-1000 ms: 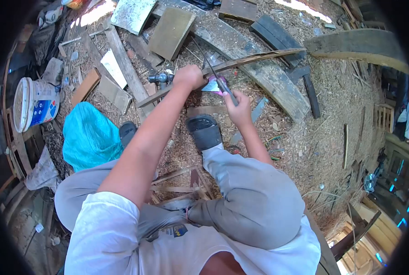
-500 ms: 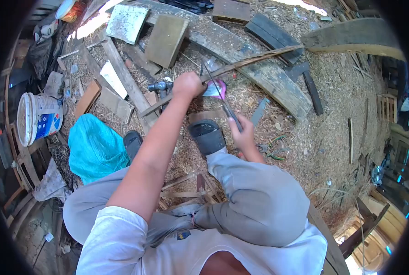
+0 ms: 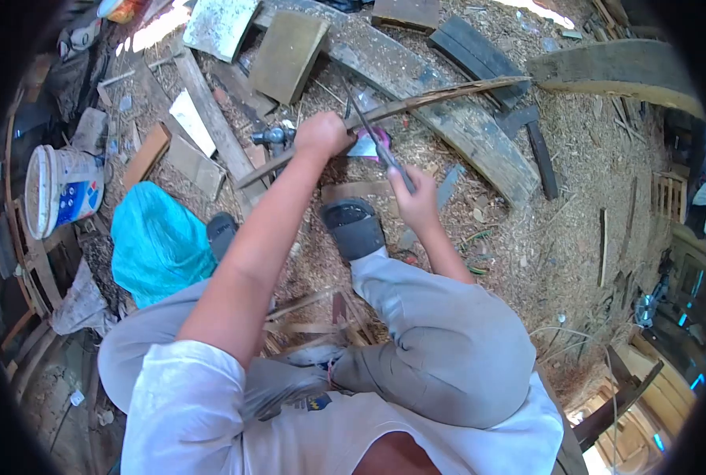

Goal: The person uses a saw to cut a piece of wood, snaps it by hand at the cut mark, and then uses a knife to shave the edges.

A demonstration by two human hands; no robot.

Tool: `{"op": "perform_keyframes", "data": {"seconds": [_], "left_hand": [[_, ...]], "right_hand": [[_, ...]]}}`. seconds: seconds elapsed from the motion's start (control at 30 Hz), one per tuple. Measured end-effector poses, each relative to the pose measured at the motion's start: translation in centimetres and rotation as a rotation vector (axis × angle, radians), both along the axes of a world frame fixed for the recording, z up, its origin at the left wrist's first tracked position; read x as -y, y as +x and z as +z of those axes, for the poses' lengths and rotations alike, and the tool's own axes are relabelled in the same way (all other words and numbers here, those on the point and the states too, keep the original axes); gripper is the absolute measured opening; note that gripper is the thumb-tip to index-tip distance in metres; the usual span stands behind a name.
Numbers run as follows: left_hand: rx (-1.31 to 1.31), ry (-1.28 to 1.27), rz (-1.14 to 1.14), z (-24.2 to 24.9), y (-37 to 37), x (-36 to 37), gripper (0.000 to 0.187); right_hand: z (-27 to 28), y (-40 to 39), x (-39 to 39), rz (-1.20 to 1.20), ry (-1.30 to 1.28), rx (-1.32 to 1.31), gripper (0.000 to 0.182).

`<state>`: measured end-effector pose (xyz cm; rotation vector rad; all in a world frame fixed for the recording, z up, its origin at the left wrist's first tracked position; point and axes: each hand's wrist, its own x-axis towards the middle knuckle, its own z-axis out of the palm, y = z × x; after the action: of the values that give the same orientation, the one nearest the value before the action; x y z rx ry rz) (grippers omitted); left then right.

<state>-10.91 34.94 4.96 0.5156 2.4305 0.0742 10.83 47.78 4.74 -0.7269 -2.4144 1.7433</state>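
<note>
My left hand is closed around a long, rough wooden strip, which slants up to the right across a thick plank. In my right hand is the handle of a long, narrow-bladed tool. Its dark blade crosses the strip just right of my left hand, tip pointing away from me. Below the crossing, a pink-edged piece lies on the shavings. A hammer lies left of my left hand, its head showing.
Wooden blocks lie at the back. A dark-handled tool rests right of the plank. A teal sack and a white bucket stand at left. My sandalled foot is close below the strip. A curved beam reaches in at right.
My right hand has moved slightly up and away with the bladed tool, so more of the blade lies beyond the strip. My left hand still grips the strip; the whole view has shifted a little.
</note>
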Motion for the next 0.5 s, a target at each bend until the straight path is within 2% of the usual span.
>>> {"op": "perform_keyframes", "data": {"seconds": [0.07, 0.1, 0.2, 0.3, 0.4, 0.43, 0.5], "left_hand": [[-0.012, 0.009, -0.001, -0.4, 0.1, 0.2, 0.047], [-0.014, 0.029, -0.011, -0.4, 0.2, 0.2, 0.048], [-0.099, 0.035, -0.043, -1.5, 0.4, 0.4, 0.047], [-0.116, 0.061, -0.030, -1.6, 0.8, 0.7, 0.047], [-0.057, 0.041, 0.000, -1.4, 0.5, 0.5, 0.049], [-0.039, 0.043, 0.000, -0.7, 0.5, 0.4, 0.051], [-0.065, 0.053, -0.005, -2.3, 0.9, 0.5, 0.051]], "right_hand": [[1.8, -2.3, -0.2, -0.017, -0.143, 0.003, 0.029], [0.9, -1.6, -0.2, -0.016, -0.178, -0.006, 0.029], [1.7, 1.7, 1.7, -0.099, -0.161, -0.007, 0.031], [1.9, 2.5, 1.5, -0.072, -0.139, 0.044, 0.031], [1.8, -2.1, 0.6, -0.026, -0.072, -0.002, 0.029], [2.0, -2.3, 0.8, -0.061, -0.118, -0.009, 0.029], [1.8, 0.9, 1.6, -0.092, -0.108, -0.055, 0.030]]}}
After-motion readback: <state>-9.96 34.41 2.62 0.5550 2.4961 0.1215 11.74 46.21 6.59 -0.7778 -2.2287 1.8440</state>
